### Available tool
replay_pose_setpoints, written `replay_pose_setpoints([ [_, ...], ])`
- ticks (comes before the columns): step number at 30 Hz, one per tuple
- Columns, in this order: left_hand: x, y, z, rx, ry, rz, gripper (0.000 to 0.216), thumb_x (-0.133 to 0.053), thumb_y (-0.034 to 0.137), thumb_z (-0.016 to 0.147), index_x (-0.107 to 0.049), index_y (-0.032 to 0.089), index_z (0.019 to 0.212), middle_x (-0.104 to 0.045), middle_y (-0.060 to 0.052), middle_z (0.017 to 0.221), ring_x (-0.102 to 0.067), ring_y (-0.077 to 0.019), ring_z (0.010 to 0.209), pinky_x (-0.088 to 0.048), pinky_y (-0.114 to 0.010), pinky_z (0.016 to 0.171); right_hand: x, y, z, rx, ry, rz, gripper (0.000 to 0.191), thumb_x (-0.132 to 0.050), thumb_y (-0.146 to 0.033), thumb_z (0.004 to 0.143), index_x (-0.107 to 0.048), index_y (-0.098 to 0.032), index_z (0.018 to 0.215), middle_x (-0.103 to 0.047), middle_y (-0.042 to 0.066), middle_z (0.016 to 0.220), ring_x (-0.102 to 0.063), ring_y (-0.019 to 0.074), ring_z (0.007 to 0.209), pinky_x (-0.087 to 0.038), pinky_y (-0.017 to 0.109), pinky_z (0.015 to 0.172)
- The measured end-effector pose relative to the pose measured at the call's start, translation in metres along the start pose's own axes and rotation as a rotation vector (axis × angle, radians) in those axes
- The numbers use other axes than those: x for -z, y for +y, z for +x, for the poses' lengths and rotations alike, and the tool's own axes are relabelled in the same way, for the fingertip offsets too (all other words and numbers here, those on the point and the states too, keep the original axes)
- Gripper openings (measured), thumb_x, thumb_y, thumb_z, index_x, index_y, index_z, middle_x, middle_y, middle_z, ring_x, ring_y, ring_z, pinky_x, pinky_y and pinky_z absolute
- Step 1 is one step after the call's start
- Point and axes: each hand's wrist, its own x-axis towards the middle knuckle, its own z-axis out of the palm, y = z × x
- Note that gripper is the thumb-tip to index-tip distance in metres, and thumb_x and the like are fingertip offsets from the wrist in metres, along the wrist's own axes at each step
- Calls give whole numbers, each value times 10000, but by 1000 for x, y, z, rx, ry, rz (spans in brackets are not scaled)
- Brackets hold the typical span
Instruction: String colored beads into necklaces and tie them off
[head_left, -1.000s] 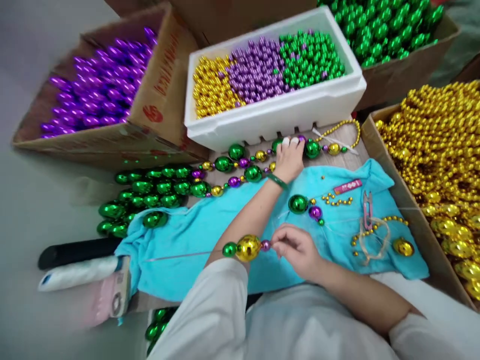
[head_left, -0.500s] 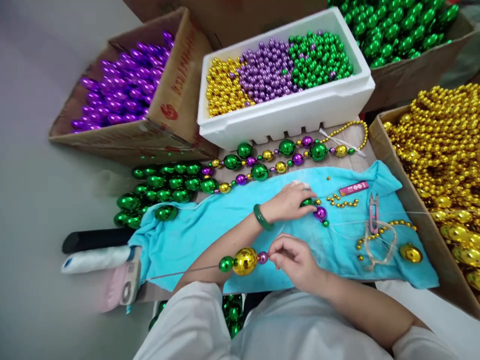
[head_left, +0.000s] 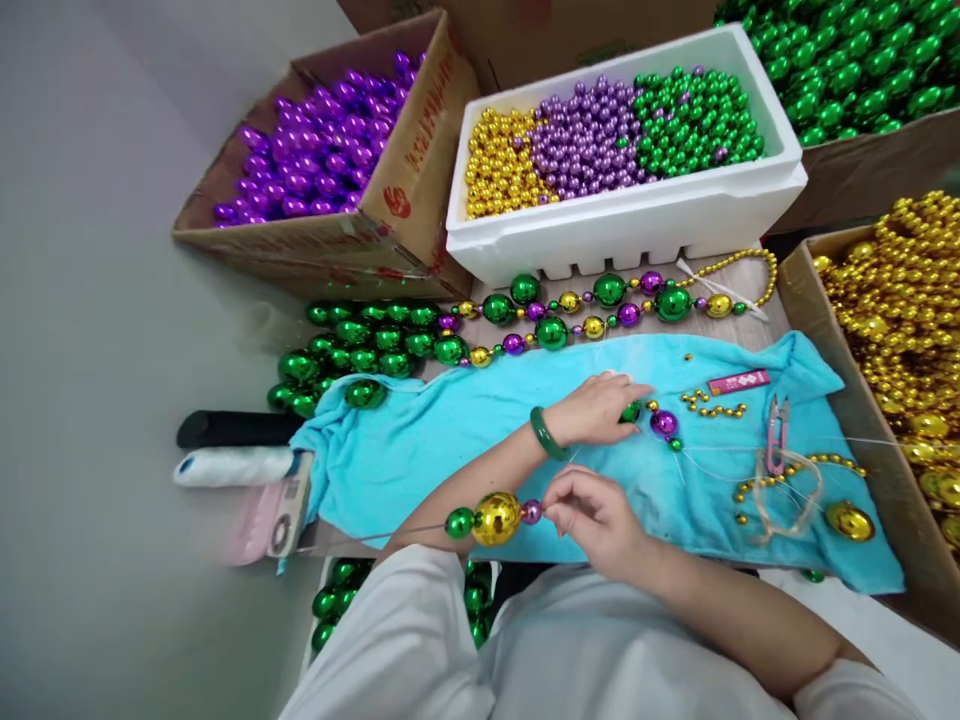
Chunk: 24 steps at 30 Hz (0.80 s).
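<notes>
My left hand [head_left: 600,408], with a green bangle on its wrist, lies on the turquoise cloth [head_left: 420,450], its fingers closed over a large green bead [head_left: 631,411]. A purple bead [head_left: 664,423] and a small green one sit just right of it. My right hand [head_left: 592,515] is nearer my body and pinches a thin thread. A green, a large gold [head_left: 496,517] and a small purple bead are threaded on it, just left of the fingers.
A white foam box [head_left: 637,215] holds small gold, purple and green beads. Cardboard boxes of purple [head_left: 322,160], green [head_left: 840,60] and gold beads [head_left: 900,310] surround it. Finished bead strands [head_left: 570,310] and a green pile [head_left: 352,350] lie behind the cloth. Pink snips [head_left: 778,432] rest at the right.
My left hand came back from the bead strands by the foam box to the green bead on the cloth and closed over it. My right hand kept the threaded beads.
</notes>
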Motion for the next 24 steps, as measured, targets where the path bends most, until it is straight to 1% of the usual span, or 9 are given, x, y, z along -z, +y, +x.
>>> replay_pose_setpoints([
  [4,-3,-8,-7,31,42,-84,877,-713,375,783,-272,171,1513,-556,-163,1281,-516,-303,1170,-379,-444,1033,-2,1,0,-7,-26,3,136,-600,-279,881,-633,-186,789,-581,14,768,-506,103,629,-426,229,563],
  [7,-8,-16,-12,19,81,-174,931,-729,403,766,-236,176,1522,-537,-167,1326,-489,-313,1222,-383,-453,1031,-3,2,-1,-20,-25,9,129,-602,-275,880,-637,-188,793,-578,14,776,-505,103,629,-427,230,561],
  [11,-16,-24,-17,3,119,-292,866,-714,370,783,-278,181,1507,-565,-152,1294,-531,-280,1159,-412,-433,1015,-4,4,-3,-22,-14,26,121,-601,-258,882,-626,-186,787,-561,3,756,-501,94,613,-420,229,566],
  [16,-24,-30,-17,-8,129,-432,862,-725,348,774,-297,203,1507,-544,-152,1331,-515,-277,1193,-384,-441,1052,-3,6,-3,-19,-7,27,111,-593,-249,889,-625,-183,805,-555,1,759,-506,88,600,-415,226,555],
  [19,-26,-35,-17,6,117,-633,813,-696,392,796,-334,186,1495,-554,-151,1324,-541,-263,1149,-423,-408,999,-3,6,-4,1,-1,-7,104,-595,-245,885,-629,-186,806,-571,7,764,-511,94,611,-427,233,567],
  [22,-24,-41,-20,27,135,-872,640,-574,410,887,-403,174,1457,-571,-132,1313,-553,-222,1134,-431,-359,980,-3,7,-5,10,1,-43,103,-590,-244,886,-633,-190,810,-588,18,781,-516,102,633,-435,239,573],
  [24,-22,-44,-24,70,162,-979,577,-528,420,915,-444,166,1427,-584,-128,1302,-552,-206,1144,-428,-336,974,-3,8,-5,23,11,-58,101,-583,-235,889,-634,-191,814,-592,18,779,-524,105,647,-440,239,580],
])
